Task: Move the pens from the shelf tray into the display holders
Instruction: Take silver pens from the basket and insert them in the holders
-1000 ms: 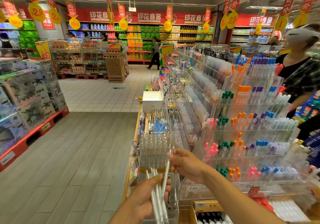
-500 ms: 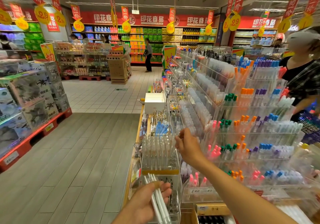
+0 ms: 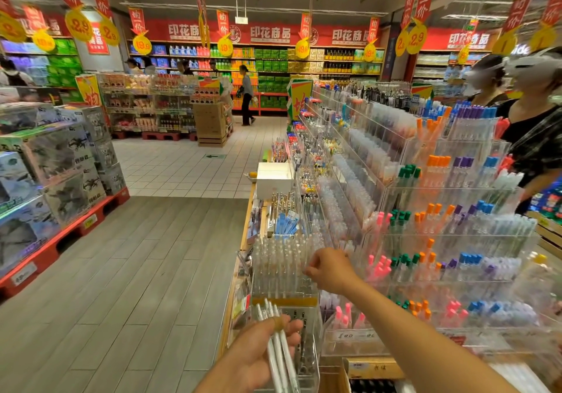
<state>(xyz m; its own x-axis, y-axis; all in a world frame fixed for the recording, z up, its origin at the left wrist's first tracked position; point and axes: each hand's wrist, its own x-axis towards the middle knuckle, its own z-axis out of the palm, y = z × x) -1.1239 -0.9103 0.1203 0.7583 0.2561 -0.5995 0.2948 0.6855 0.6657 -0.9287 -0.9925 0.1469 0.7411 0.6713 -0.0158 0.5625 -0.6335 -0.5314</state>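
Three white pens (image 3: 281,350) are being held in the left hand (image 3: 258,359). Two hands are being shown, the right hand (image 3: 330,269) too. Two persons (image 3: 529,137) are being seen at the right edge. The pens in the clear display holders (image 3: 282,268) are too many to be counted.

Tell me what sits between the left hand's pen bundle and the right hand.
In the head view, the clear display holder packed with upright clear pens, with its yellow strip, sits between the bundle of white pens in the left hand and the right hand.
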